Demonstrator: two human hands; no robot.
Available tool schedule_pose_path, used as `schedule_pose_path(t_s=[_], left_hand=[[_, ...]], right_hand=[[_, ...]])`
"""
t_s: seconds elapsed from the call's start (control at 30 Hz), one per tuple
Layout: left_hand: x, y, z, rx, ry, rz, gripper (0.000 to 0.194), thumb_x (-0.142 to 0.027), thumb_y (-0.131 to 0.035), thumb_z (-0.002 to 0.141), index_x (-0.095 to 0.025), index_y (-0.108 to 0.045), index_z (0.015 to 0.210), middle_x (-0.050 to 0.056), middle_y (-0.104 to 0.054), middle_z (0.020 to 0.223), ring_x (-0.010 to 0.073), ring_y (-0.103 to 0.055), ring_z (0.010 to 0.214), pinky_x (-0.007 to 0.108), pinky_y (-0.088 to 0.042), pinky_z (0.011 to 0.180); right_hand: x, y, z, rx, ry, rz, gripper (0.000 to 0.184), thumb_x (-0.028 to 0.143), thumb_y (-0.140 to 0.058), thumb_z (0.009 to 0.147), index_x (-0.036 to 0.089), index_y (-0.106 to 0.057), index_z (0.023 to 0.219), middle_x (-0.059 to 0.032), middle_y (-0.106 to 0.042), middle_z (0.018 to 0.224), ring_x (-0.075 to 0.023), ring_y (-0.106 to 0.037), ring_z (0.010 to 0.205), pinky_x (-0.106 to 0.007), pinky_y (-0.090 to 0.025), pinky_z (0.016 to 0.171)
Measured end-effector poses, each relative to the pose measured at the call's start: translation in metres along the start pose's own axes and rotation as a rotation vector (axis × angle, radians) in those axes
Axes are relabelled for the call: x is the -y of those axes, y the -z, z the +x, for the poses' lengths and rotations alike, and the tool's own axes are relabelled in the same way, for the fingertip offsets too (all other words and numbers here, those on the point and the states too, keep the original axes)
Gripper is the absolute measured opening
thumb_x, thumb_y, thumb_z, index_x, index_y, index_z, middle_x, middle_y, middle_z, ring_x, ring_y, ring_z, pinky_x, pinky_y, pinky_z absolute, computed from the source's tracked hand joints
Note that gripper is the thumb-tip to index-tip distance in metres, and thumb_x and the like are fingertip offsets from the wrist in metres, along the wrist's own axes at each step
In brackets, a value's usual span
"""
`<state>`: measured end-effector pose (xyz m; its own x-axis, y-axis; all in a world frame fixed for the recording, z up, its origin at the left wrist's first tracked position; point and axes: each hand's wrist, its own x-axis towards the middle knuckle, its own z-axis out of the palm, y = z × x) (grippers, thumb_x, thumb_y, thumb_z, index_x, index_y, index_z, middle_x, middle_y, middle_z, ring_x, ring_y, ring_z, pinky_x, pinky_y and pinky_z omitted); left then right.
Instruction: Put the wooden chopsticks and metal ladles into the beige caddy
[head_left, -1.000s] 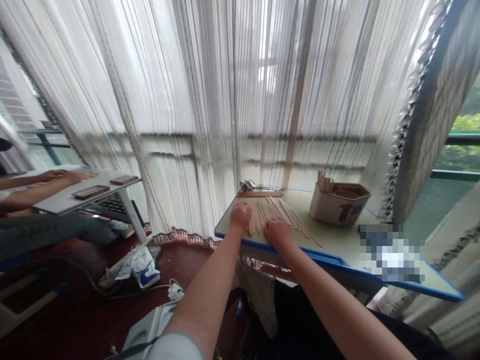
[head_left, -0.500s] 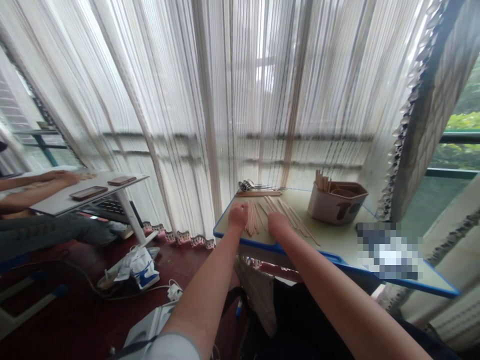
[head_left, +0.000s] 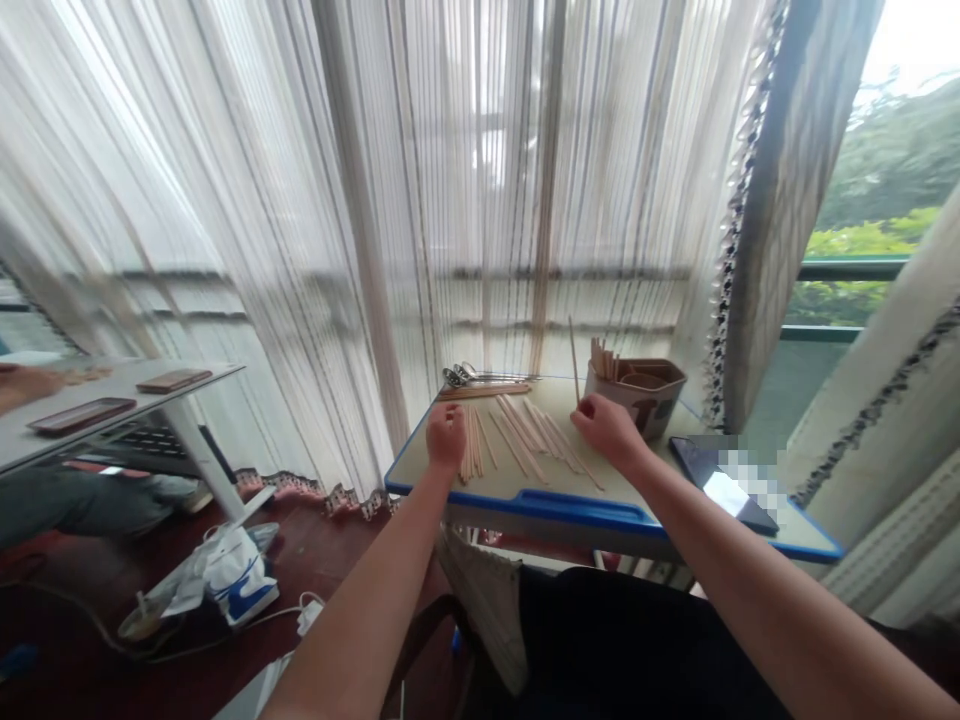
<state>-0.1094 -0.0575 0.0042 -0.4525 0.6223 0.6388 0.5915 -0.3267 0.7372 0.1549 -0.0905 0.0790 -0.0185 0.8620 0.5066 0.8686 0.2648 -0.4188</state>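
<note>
One chopstick (head_left: 574, 362) is up in the air, and it's the right hand (head_left: 606, 425) that has it, fingers pinched round the lower part, the shaft nearly upright with a slight lean, just left of the box (head_left: 636, 394)! Its bottom end is lost behind the fingers. Over on the left, the left hand (head_left: 446, 438) is curled on the table (head_left: 420, 462), right beside a narrow fan of loose chopsticks (head_left: 474, 445); whether anything sits inside that fist, I cannot tell. Between the hands lies a wider spread of chopsticks (head_left: 523, 440), slanting from far left to near right. More stand in the box's left end, and on the far left, spoons (head_left: 459, 376) lie by a row of sticks (head_left: 487, 392). The step in hand, by my reading, is handling a single chopstick apart from the loose ones. As for the next move, I'd say it calls for a steady pinch, and for keeping that long shaft off the box's rim.
</note>
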Motion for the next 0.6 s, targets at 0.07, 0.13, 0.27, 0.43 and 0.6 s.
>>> schedule_pose_path(t_s=[0.07, 0.13, 0.27, 0.43, 0.6], left_hand=[[-0.017, -0.016, -0.005, 0.001, 0.066, -0.124, 0.021, -0.029, -0.044, 0.08, -0.016, -0.059, 0.088, 0.007, -0.063, 0.086, 0.0167, -0.06, 0.077, 0.03, -0.048, 0.073], [-0.039, -0.039, -0.01, 0.064, 0.108, -0.24, 0.021, -0.028, -0.045, 0.08, -0.016, -0.058, 0.092, 0.006, -0.064, 0.089, 0.0157, -0.061, 0.078, 0.029, -0.049, 0.073], [-0.087, -0.092, -0.02, 0.253, 0.108, -0.365, 0.021, -0.025, -0.048, 0.08, -0.015, -0.058, 0.095, 0.007, -0.065, 0.093, 0.0149, -0.062, 0.079, 0.03, -0.05, 0.075], [-0.118, -0.154, -0.023, 0.432, 0.054, -0.382, 0.037, -0.025, -0.058, 0.076, -0.011, -0.053, 0.11, 0.013, -0.062, 0.106, 0.018, -0.061, 0.088, 0.034, -0.049, 0.081], [-0.111, -0.186, -0.022, 0.542, 0.027, -0.424, 0.06, -0.039, -0.064, 0.074, -0.012, -0.045, 0.124, 0.019, -0.054, 0.122, 0.0243, -0.058, 0.103, 0.037, -0.05, 0.081]], right_hand=[[-0.016, 0.021, 0.005, -0.129, 0.01, 0.05, 0.021, 0.029, -0.049, 0.075, 0.017, -0.066, 0.079, -0.0037, -0.065, 0.072, -0.0159, -0.057, 0.069, -0.025, -0.037, 0.065], [-0.029, 0.04, 0.011, -0.235, 0.002, 0.097, 0.025, 0.033, -0.047, 0.079, 0.018, -0.067, 0.081, -0.0035, -0.066, 0.072, -0.0164, -0.057, 0.069, -0.026, -0.038, 0.066], [-0.048, 0.061, 0.025, -0.403, 0.019, 0.217, 0.037, 0.044, -0.043, 0.084, 0.018, -0.07, 0.087, -0.0048, -0.066, 0.078, -0.0176, -0.058, 0.075, -0.028, -0.041, 0.07], [-0.063, 0.049, 0.047, -0.471, 0.013, 0.262, 0.04, 0.047, -0.045, 0.083, 0.016, -0.07, 0.086, -0.0068, -0.065, 0.079, -0.0178, -0.058, 0.077, -0.029, -0.043, 0.073], [-0.081, 0.027, 0.076, -0.444, -0.002, 0.215, 0.038, 0.043, -0.043, 0.085, 0.015, -0.069, 0.084, -0.0069, -0.067, 0.078, -0.0168, -0.058, 0.073, -0.027, -0.041, 0.07]])
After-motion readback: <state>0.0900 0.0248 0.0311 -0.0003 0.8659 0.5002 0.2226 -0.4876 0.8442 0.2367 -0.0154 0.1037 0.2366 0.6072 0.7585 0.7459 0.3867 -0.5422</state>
